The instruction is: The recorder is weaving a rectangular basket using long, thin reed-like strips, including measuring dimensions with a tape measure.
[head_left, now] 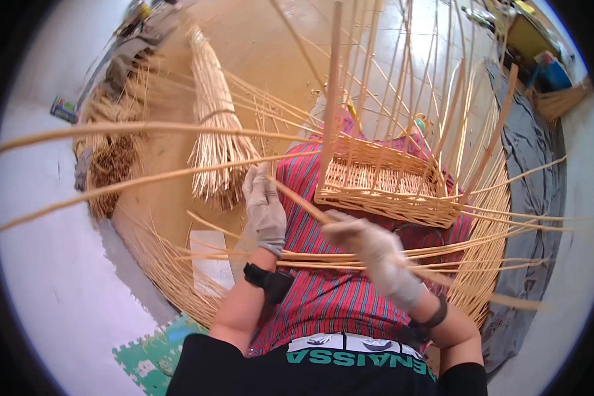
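Both my hands wear pale work gloves. A peeled wicker rod (298,198) slants across my lap. My left hand (266,210) is closed at its upper left end, fingers pressed together. Further down the same rod, my right hand (371,249) is wrapped round it; this hand and the rod's lower right end are smeared by motion. Just beyond lies a partly woven rectangular wicker basket (386,206) on the red striped cloth (303,231) over my legs. Upright stakes (332,99) rise from the basket, and long rods stick out on both sides.
A tied bundle of pale rods (218,125) lies on the floor at the far left, near darker bundled stalks (115,162). Long rods (488,224) spread along my right beside grey sheeting (531,178). Several loose rods (350,261) cross my lap. A green foam mat (148,356) lies lower left.
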`<state>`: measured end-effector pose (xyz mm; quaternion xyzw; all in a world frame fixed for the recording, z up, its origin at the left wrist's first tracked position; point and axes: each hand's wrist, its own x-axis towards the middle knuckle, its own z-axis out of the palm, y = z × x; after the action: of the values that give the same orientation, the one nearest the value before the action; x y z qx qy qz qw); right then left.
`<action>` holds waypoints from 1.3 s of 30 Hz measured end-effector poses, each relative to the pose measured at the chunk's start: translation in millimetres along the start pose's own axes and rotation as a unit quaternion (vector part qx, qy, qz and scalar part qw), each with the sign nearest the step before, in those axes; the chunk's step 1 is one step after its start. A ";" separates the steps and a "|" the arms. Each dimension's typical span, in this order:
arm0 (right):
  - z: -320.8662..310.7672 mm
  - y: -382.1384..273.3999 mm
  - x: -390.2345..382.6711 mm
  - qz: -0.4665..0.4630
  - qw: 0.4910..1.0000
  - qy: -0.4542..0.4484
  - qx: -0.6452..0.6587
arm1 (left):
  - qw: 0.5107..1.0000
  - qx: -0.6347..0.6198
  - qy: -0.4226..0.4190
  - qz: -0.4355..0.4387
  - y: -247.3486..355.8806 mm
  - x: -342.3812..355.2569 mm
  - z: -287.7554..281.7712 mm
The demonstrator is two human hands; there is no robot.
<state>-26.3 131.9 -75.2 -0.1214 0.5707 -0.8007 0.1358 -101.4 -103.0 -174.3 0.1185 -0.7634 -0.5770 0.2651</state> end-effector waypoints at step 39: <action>-28.4 24.4 -3.3 -0.279 0.819 0.041 -0.500 | 0.833 -0.270 -0.374 -0.305 -17.0 25.2 69.5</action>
<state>-31.2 150.5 -107.5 -0.2936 0.8392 -0.4134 -0.1968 -162.2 -63.6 -197.0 0.0445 -0.5430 -0.8121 -0.2090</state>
